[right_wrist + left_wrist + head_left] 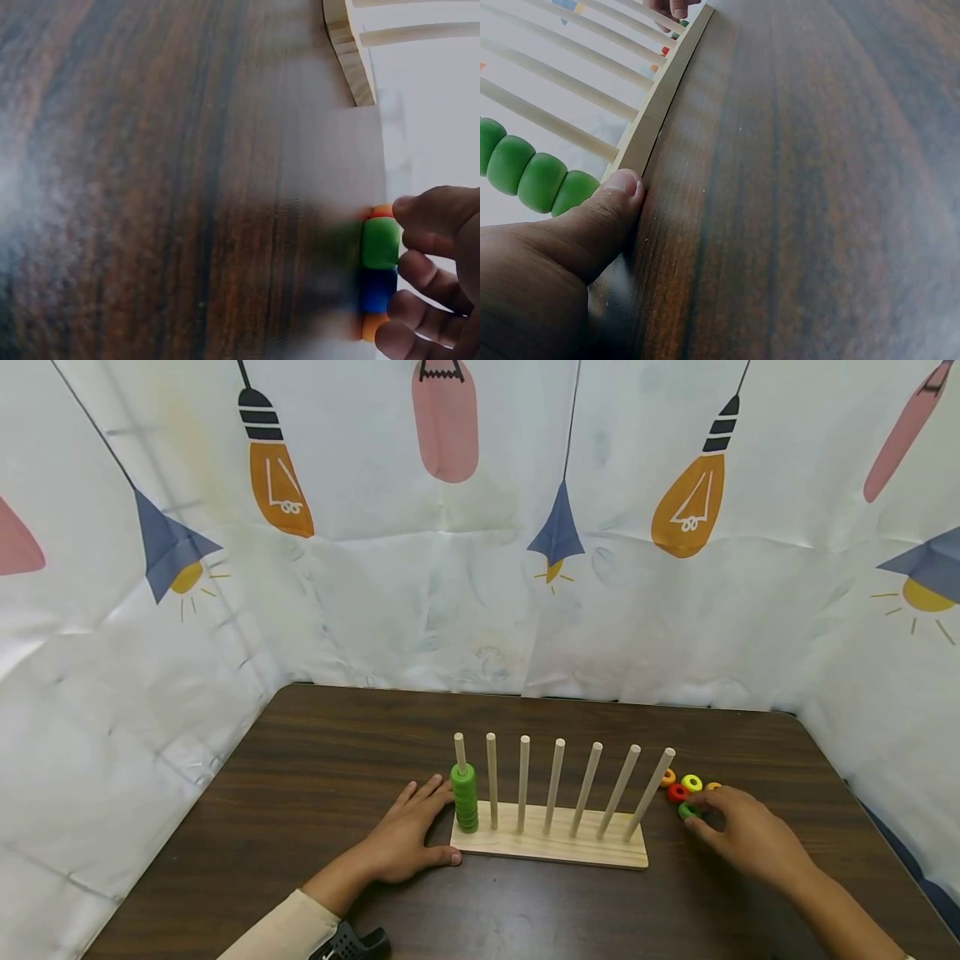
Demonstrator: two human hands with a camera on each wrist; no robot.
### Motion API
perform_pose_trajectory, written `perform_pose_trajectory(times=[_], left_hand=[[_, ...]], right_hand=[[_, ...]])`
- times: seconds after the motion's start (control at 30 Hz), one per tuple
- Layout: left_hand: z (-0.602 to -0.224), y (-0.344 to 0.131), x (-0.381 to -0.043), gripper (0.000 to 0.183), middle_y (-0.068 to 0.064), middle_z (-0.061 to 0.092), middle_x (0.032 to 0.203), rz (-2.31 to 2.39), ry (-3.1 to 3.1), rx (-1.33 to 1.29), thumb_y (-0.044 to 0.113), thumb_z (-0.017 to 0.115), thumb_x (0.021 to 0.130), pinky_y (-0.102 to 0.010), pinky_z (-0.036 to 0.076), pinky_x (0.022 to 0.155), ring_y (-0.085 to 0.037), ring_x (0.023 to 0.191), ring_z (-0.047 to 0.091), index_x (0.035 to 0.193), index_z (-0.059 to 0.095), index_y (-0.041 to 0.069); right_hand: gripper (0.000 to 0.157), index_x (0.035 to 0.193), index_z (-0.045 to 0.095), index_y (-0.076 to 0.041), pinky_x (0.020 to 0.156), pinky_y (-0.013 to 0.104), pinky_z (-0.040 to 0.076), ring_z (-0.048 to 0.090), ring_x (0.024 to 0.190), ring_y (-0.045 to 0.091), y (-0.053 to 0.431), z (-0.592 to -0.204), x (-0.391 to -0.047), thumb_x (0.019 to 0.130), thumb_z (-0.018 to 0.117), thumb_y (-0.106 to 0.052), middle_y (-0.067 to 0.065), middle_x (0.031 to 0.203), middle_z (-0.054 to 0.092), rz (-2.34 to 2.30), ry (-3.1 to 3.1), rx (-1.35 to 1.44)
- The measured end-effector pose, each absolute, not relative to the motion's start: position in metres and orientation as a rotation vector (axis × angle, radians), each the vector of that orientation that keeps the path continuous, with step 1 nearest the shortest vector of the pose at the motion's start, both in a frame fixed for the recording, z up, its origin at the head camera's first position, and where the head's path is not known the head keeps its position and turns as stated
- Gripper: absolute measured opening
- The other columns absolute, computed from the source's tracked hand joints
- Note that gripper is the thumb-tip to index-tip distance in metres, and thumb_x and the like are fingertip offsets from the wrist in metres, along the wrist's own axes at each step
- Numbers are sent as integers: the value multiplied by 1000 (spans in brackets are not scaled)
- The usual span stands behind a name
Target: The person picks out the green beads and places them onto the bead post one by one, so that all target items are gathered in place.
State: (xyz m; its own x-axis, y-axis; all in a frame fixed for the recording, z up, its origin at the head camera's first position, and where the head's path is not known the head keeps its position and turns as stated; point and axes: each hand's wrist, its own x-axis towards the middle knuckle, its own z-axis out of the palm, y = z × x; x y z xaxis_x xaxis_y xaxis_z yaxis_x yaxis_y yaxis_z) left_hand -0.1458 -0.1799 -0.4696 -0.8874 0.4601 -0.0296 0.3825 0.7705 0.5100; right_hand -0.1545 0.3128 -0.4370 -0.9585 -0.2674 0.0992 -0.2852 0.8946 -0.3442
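Note:
My left hand [405,835] lies at the left end of a wooden peg board [555,839], fingers stretched out and thumb at the base's front corner. A stack of green beads [465,797] fills the leftmost peg; the other pegs are bare. In the left wrist view, the thumb [604,217] rests against the end of the base beside the green beads [544,180]. My right hand [750,835] hovers over loose beads right of the board, thumb and fingers apart, tips close above a green bead [688,810]. In the right wrist view, that green bead [380,243] sits below the fingertips.
Next to the green bead are a red bead [677,793], a yellow bead [692,783] and orange beads [667,778]. A blue bead [377,289] shows in the right wrist view. A printed white curtain [450,610] hangs behind the dark wooden table [360,735].

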Motion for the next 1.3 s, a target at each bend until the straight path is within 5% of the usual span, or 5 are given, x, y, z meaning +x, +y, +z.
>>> perform_pose_trajectory(times=[0.23, 0.5, 0.83, 1.1, 1.3], left_hand=[[-469, -179, -146, 86, -12, 34, 163, 777, 2806, 681, 53, 78, 87, -55, 4, 124, -31, 155, 16, 155, 44, 13], [-470, -180, -146, 86, -11, 33, 164, 763, 2807, 682, 52, 78, 87, -54, 4, 125, -30, 155, 15, 156, 43, 15], [-468, -179, -146, 86, -13, 35, 163, 797, 2801, 710, 54, 77, 88, -58, 5, 124, -34, 155, 16, 155, 44, 13], [-468, -179, -146, 85, -12, 34, 163, 795, 2800, 704, 53, 77, 88, -56, 4, 124, -33, 155, 16, 156, 43, 14], [-468, -179, -146, 85, -13, 35, 163, 805, 2800, 709, 54, 77, 88, -58, 5, 124, -34, 155, 16, 155, 44, 14]], right_hand=[[24, 109, 76, -15, 71, 54, 58, 67, 99, 34, 313, -438, -153, 88, 82, -24, 7, 110, 68, 536, -3019, 453], [23, 104, 71, -21, 61, 35, 49, 59, 83, 14, 312, -438, -151, 86, 84, -26, -6, 98, 62, 612, -3082, 439], [30, 107, 66, -19, 58, 34, 43, 51, 73, 14, 308, -437, -150, 85, 85, -29, -7, 86, 59, 646, -3171, 412], [29, 109, 70, -17, 66, 40, 52, 63, 87, 15, 300, -418, -146, 87, 83, -31, -7, 98, 67, 641, -3045, 396], [33, 117, 69, -15, 55, 31, 45, 58, 75, 12, 295, -396, -141, 91, 81, -31, -4, 97, 67, 697, -3008, 385]])
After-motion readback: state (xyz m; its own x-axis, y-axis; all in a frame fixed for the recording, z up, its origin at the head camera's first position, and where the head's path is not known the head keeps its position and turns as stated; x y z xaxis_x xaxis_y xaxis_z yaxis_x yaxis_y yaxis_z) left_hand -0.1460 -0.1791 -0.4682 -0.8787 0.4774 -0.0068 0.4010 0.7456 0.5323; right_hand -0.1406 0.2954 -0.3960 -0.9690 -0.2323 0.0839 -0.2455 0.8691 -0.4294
